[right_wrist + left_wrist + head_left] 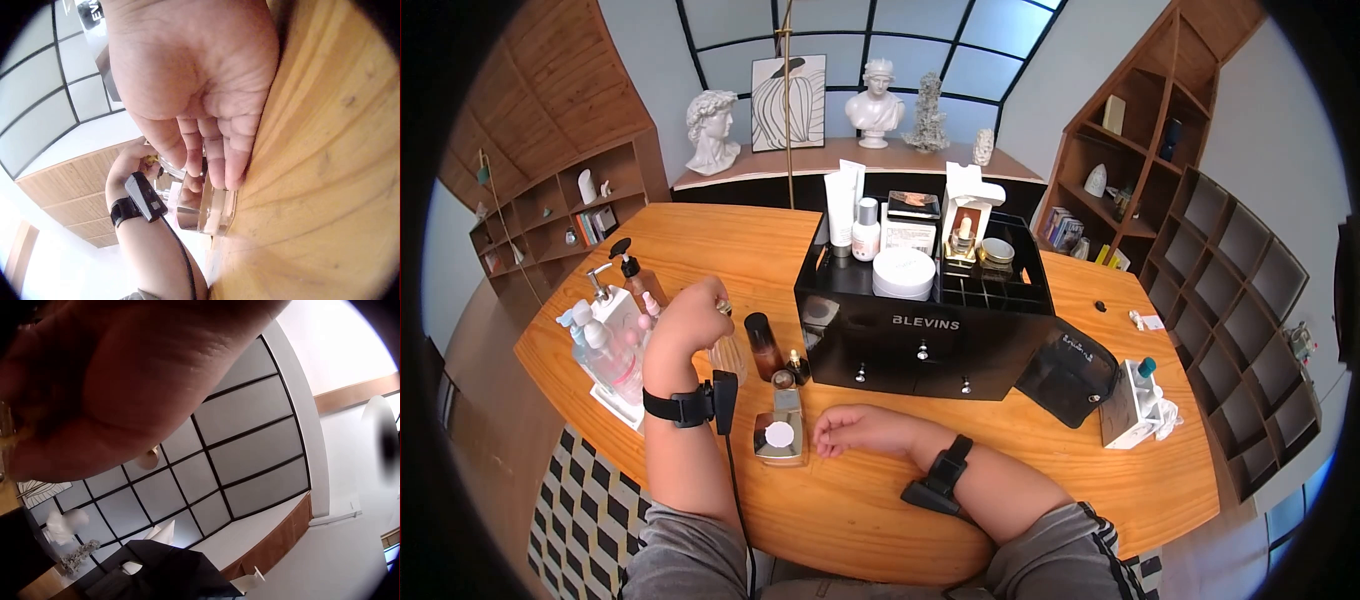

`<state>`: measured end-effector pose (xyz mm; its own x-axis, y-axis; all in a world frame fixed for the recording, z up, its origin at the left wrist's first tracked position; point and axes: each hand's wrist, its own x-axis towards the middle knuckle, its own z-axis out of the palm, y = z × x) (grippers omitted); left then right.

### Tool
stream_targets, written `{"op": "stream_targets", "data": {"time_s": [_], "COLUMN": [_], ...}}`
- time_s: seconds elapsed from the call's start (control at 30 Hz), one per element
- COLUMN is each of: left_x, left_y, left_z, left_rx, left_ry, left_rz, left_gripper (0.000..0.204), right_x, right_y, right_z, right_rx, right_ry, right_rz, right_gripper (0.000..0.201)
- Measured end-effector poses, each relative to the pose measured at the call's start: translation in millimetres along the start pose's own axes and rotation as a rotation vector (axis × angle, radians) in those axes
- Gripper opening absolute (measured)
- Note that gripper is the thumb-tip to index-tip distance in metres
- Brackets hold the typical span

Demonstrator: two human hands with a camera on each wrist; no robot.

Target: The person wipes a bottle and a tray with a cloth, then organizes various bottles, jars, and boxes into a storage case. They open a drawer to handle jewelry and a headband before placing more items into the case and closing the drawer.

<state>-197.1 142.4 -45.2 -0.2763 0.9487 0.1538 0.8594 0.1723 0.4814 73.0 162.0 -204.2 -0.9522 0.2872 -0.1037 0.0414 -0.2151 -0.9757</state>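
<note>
Left hand point(690, 315) pinches gold top point(725, 309) of clear glass bottle point(728, 362), just left of tall brown bottle point(764, 350). Right hand point(862, 432) empty, fingers loosely bent. Weak pinch could drop clear glass bottle; sideways bump could tip brown one.

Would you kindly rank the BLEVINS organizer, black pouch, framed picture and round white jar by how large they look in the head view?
1. BLEVINS organizer
2. Black pouch and framed picture: too alike to rank
3. Round white jar
</note>
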Motion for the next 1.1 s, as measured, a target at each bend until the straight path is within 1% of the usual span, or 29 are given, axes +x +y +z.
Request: {"op": "stream_targets", "data": {"time_s": [0.07,0.17,0.27,0.37,0.47,0.57,0.87,0.97,1.07,1.1], "left_x": [-1.2,-1.7,-6.5,-1.0,0.2,1.7,3.4,4.1,-6.5,-7.0], "left_y": [1.7,-0.9,6.0,4.7,4.6,4.0,1.3,-3.8,8.3,6.0], "left_z": [-0.3,0.7,-1.3,5.4,7.3,8.8,12.5,11.5,0.3,0.4], "left_rx": [-0.01,-0.016,-0.015,-0.031,0.004,0.002,0.041,0.033,0.098,0.131], "left_ry": [-0.056,-0.163,-0.261,-0.317,-0.309,-0.316,-0.3,-0.286,-0.282,-0.245], "left_rz": [-0.033,-0.027,0.006,0.009,0.035,0.024,0.057,0.1,0.064,0.107], "left_gripper": [0.04,0.041,0.046,0.047,0.045,0.043,0.043,0.047,0.053,0.053], "right_x": [-0.2,0.6,0.6,0.4,0.2,0.4,1.2,1.3,1.2,1.1], "right_y": [0.2,0.7,0.2,-1.5,0.1,0.2,0.6,1.5,-0.4,-0.6], "right_z": [0.1,-0.6,-0.4,0.5,-0.1,-0.3,-0.2,-0.3,0.4,0.6], "right_rx": [0.007,0.017,0.012,0.003,0.012,0.009,-0.012,-0.01,-0.01,-0.012], "right_ry": [-0.005,-0.007,-0.005,0.004,0.005,0.004,0.006,0.009,0.008,0.009], "right_rz": [-0.005,-0.003,0.001,0.015,0.012,0.01,0.008,0.007,0.01,0.01], "right_gripper": [0.016,0.016,0.016,0.017,0.017,0.017,0.018,0.018,0.018,0.018]}}
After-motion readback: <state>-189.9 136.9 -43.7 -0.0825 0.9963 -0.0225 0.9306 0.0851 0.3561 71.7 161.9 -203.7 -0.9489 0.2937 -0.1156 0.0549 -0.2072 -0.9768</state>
